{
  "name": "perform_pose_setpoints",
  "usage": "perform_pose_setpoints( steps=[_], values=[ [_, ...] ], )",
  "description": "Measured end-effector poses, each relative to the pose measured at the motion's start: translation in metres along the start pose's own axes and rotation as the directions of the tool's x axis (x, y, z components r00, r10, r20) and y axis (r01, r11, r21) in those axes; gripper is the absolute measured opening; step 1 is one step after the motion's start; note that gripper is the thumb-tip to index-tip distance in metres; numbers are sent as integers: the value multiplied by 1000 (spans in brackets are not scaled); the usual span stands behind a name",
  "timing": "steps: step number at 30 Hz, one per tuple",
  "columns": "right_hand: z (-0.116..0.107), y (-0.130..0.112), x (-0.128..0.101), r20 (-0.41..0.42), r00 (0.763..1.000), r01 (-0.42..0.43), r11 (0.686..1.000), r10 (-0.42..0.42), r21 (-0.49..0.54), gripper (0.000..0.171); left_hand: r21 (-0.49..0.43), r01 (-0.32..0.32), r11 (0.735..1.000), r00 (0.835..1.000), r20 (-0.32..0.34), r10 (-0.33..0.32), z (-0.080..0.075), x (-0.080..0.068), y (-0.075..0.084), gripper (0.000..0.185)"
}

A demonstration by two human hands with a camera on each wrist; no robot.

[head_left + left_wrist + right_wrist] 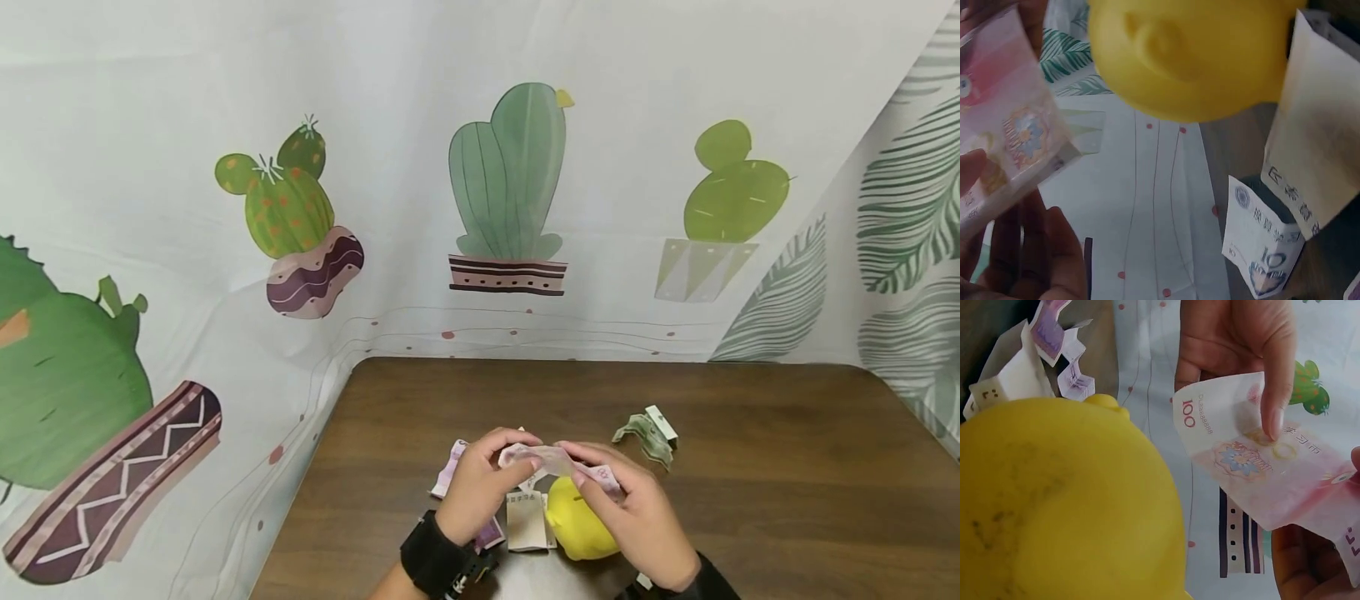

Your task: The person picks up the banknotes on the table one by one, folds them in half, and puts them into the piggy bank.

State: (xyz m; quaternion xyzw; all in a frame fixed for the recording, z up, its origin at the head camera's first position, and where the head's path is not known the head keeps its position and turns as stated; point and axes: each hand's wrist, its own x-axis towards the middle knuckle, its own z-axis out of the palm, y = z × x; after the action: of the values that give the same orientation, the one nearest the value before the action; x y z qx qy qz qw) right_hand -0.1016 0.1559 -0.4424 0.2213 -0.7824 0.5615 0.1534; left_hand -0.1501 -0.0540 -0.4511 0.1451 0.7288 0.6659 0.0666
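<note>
Both hands hold a pink play banknote printed with 100, stretched between them above a yellow coin bank. My left hand pinches one end, its thumb lying on the printed face in the right wrist view. My right hand grips the other end between thumb and fingers. The note looks creased and slightly bent. A dark slot shows on top of the rounded bank, which stands just under the note. In the left wrist view the bank's side bears a small raised bump. Part of it is hidden behind the right hand.
A folded tan note stands left of the bank, with a purple note beside it. A lilac note lies beyond the left hand. Farther right is a crumpled green note. A cactus-print cloth hangs behind the wooden table.
</note>
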Motion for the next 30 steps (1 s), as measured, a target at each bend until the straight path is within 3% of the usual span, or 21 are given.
perform_pose_setpoints(
  steps=[6,13,18,23,30],
  values=[
    [4,2,0,27,986,165,986,-165,1,45,117,-74,990,997,-10,75,3,-3,-1,15],
    [8,3,-1,40,957,287,957,-286,-33,54,147,-119,982,990,-54,128,5,-5,-2,9],
    [8,4,0,54,948,318,946,-315,-56,63,130,-164,978,978,-105,178,7,-5,-3,10],
    [6,4,1,40,938,345,939,-344,-16,55,105,-167,980,977,-114,179,7,-4,-3,8],
    [4,5,2,-14,957,290,957,-290,13,48,79,-214,974,971,-89,221,6,-3,-4,9]
  ],
)
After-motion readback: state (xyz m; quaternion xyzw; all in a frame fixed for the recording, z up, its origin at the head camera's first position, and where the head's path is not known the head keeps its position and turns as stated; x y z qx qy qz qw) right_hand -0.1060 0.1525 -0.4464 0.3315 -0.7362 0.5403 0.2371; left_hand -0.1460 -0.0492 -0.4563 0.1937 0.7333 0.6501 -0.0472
